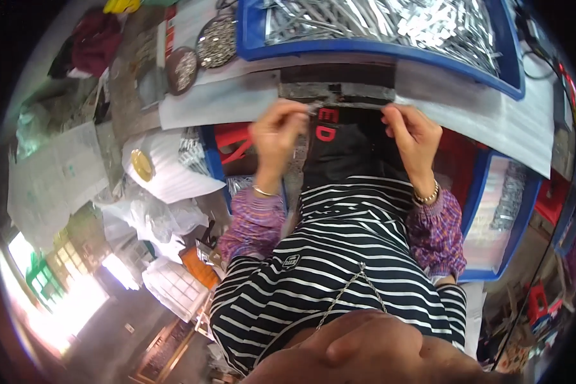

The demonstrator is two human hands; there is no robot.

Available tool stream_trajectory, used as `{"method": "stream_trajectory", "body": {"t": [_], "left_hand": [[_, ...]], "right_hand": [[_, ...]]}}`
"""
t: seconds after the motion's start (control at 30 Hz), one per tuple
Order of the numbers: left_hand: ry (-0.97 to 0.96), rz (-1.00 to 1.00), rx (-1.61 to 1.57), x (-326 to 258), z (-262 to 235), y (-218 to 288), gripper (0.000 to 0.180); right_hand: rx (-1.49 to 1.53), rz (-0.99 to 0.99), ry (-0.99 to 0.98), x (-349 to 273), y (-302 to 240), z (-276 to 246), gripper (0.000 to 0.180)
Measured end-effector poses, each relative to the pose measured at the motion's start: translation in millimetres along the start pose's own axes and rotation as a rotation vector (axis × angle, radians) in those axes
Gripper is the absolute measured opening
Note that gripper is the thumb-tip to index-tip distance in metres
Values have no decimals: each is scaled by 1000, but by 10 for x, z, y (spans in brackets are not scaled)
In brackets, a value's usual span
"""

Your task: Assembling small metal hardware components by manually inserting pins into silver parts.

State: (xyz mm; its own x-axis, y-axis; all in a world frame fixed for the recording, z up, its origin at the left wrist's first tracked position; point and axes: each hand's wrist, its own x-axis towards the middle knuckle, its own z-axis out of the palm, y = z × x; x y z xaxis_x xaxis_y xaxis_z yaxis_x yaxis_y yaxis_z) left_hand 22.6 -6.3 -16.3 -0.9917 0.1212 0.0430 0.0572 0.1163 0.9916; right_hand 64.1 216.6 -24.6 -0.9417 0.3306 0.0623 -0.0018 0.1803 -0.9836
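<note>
From the head camera, a blue bin [377, 51] heaped with metal pieces [365, 22] looms straight ahead, two brown dishes [173, 84] off to its left, and a grey bar [365, 93] lies just beyond the work. Here's the thin strip [358, 105], above the lap, long axis running left to right! The left hand [276, 134], blurred, pinches one end; the right hand [417, 136] pinches the other.
</note>
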Motion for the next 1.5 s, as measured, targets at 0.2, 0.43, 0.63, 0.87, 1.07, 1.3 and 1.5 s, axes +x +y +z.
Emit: {"method": "stream_trajectory", "body": {"t": [0.2,0.43,0.63,0.87,1.07,1.3,1.5], "left_hand": [[184,354,1023,227,-2099,-152,10],[80,624,856,611,-1045,-338,15],[13,637,800,665,-694,-243,14],[115,473,923,408,-1523,-23,14],[264,497,961,303,-1860,-408,16],[117,637,803,629,-783,-351,13],[8,606,797,688,-735,-245,13]], "right_hand": [[41,52,-93,-107,112,-11,12],[35,28,-137,-105,110,18,14],[16,35,-137,-146,113,45,13],[50,109,-130,-132,179,4,13],[84,135,-193,-129,196,86,15],[84,108,-217,-184,144,131,13],[23,74,-381,-198,119,135,14]]}}
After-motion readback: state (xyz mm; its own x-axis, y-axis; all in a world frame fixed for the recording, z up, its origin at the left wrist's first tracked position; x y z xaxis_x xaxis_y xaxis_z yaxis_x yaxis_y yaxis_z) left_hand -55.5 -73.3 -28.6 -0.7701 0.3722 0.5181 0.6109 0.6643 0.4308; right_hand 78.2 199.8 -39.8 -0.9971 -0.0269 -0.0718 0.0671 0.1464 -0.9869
